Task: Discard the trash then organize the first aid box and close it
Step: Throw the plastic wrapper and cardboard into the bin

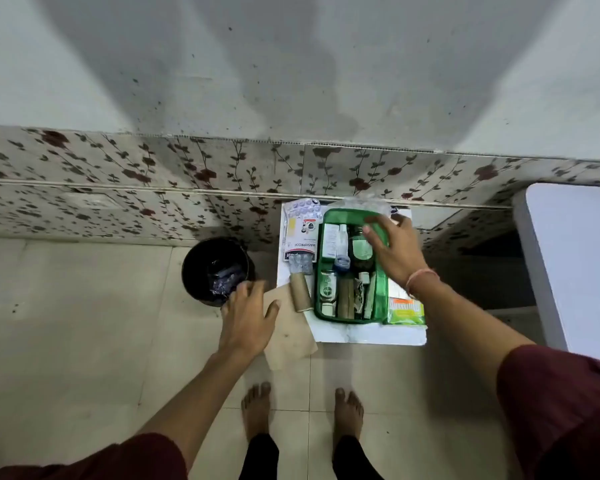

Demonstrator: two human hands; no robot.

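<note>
An open green first aid box (381, 299) stands on a small white table (368, 336), packed with bottles, tubes and small cartons. My right hand (395, 251) hovers over the box's far right rim with its fingers spread and nothing in them. My left hand (246, 320) is at the table's near left corner, thumb and fingers pinching the left edge of a brown paper sheet (291, 337) that overhangs the table. A black trash bin (194, 265) stands on the floor just beyond my left hand, with crumpled wrappers inside.
Left of the box lie a plaster carton (300, 245), blister packs (302, 211) and a cardboard roll (300, 292). A green packet (406, 311) lies at its right. Clear plastic (361, 202) sits behind the box. A white surface (575, 265) is at the right, floral wall tiles behind.
</note>
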